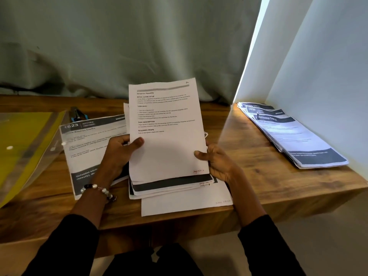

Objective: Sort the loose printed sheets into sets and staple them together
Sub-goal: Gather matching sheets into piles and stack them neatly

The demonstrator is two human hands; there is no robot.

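Gripping a sheaf of printed sheets (167, 132), left hand (119, 154) and right hand (217, 160); plastic folder (25, 148) holds yellow paper.

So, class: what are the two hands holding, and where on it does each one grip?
Both hold the stack of printed sheets, raised off the desk. The left hand grips its left edge, the right hand its lower right edge.

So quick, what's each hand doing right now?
Left hand: grips the sheets' left edge, thumb on top.
Right hand: grips the same sheets' right edge.
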